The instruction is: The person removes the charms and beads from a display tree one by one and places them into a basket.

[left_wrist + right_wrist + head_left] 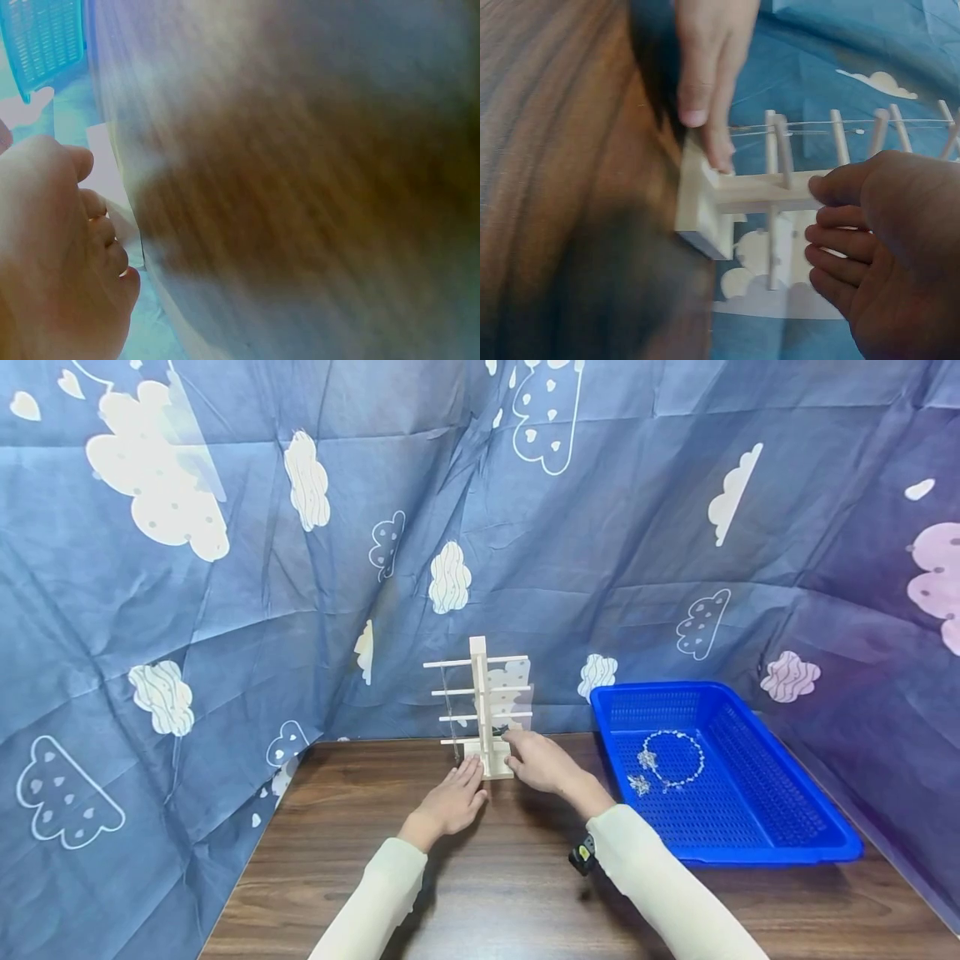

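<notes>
A pale wooden jewelry stand [483, 702], with a square post and several crosswise pegs, stands upright at the back of the table. A thin chain necklace [448, 710] hangs from the left end of its top peg. My left hand [452, 797] rests on the left side of the stand's base [703, 202], fingers nearly straight. To the right of the post is my right hand [546, 764]. In the right wrist view its fingers [840, 251] are loosely bent by the post, holding nothing; whether they touch the wood I cannot tell.
A blue plastic basket [750, 852] sits on the right of the brown wooden table [315, 860]. Inside are a beaded bracelet or necklace [693, 743] and a small sparkly piece [639, 785]. A blue cloud-print cloth [360, 685] hangs close behind the stand.
</notes>
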The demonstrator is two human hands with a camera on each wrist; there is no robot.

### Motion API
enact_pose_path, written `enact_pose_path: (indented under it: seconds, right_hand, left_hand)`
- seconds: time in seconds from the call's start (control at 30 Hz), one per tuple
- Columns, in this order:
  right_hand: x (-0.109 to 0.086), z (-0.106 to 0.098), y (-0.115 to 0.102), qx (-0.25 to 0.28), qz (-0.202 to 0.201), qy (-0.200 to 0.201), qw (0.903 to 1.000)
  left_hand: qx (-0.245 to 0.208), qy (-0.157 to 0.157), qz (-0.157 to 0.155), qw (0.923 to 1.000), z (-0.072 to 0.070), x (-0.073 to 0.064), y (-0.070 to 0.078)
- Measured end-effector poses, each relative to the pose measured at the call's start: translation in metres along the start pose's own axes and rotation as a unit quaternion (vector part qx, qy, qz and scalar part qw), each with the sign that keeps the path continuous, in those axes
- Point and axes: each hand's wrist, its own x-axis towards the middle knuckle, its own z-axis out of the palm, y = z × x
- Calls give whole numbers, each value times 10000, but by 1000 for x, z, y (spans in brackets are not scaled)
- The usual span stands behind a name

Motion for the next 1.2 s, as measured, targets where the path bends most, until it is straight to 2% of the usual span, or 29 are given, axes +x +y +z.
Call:
enact_pose_path:
  seconds: [0.37,0.47,0.77,0.97,1.2]
  right_hand:
    - [-11,39,5,48,-364,-121,9993]
    - [-13,46,7,-90,-396,-188,9990]
    - [-21,59,5,-213,-451,-452,9977]
    - [-26,66,4,-205,-271,-744,9966]
    - [-29,72,5,-115,-274,-759,9967]
  left_hand:
    - [39,47,-2,10000,4,0,-1]
    - [14,44,-6,10000,5,1,-1]
    - [15,59,1,10000,2,-1,-1]
    - [-6,47,-23,10000,2,-1,-1]
    - [3,34,-28,10000,4,1,-1]
